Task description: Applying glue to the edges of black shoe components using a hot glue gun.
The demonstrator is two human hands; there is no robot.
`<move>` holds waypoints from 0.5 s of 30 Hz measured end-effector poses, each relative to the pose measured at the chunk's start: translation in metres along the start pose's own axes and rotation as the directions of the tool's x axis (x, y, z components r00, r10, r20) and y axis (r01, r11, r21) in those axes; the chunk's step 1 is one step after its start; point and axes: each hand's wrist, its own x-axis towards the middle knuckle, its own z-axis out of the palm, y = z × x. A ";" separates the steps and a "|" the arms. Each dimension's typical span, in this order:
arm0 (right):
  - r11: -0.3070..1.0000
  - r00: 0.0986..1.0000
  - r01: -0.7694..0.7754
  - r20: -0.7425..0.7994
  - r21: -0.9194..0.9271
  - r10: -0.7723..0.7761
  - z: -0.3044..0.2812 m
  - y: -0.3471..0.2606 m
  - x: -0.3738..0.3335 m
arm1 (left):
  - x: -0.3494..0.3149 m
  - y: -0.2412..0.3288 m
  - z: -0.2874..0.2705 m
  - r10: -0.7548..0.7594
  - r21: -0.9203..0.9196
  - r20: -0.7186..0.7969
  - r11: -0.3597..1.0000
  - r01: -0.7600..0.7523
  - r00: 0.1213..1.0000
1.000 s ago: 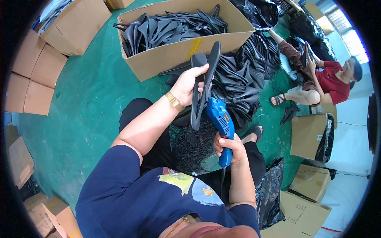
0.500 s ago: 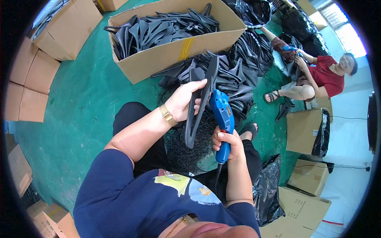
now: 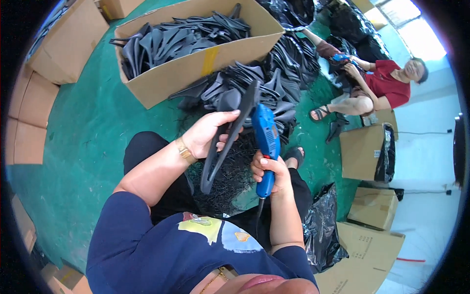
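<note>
My left hand [image 3: 205, 134] is closed round a long black plastic part [image 3: 211, 171] with a narrow slot along its length. The part is tilted, its upper end leaning right and its lower end hanging toward my lap. In my right hand [image 3: 275, 171] is a blue corded power tool [image 3: 267, 132], gripped by its lower handle with the head pointing up. The tool's head is close beside the upper end of the part; whether they touch I cannot tell. Beyond my hands lies a heap of similar black plastic parts [image 3: 279, 88].
A large open cardboard box [image 3: 171, 73] full of black parts stands past the heap. Dark shavings [image 3: 225, 171] cover the floor before me. A co-worker in a red shirt [image 3: 389, 88] sits at far right with a blue tool. Cartons [image 3: 364, 152] and a black plastic bag [image 3: 323, 230] lie right.
The whole view has shifted, so the surroundings sit farther left. My left hand has turned the black part slightly, keeping hold of it. The power tool stays in my right hand.
</note>
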 end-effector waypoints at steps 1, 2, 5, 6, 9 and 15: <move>1.000 1.000 0.016 -0.014 0.012 -0.016 -0.002 -0.001 -0.001 | 0.005 -0.003 -0.001 -0.018 0.021 0.018 1.000 0.017 1.000; 1.000 1.000 0.030 -0.008 0.010 -0.030 -0.001 -0.005 -0.004 | 0.007 -0.004 -0.002 -0.024 0.051 0.047 0.998 0.022 0.999; 0.999 0.999 0.028 0.042 0.041 -0.029 -0.003 -0.004 0.000 | 0.003 -0.003 -0.010 -0.038 0.138 0.065 0.990 0.028 0.997; 0.999 0.999 0.032 0.031 0.040 -0.033 -0.003 -0.004 0.000 | 0.002 -0.003 -0.011 -0.030 0.157 0.057 0.987 0.020 0.998; 0.992 0.996 0.047 0.066 0.119 -0.055 -0.006 -0.009 -0.001 | -0.001 0.000 -0.012 -0.023 0.199 0.023 0.980 0.018 0.999; 0.920 0.915 0.385 -0.096 -0.076 -0.391 -0.015 -0.028 -0.002 | 0.003 -0.005 0.004 0.012 0.410 -0.040 0.912 0.006 0.999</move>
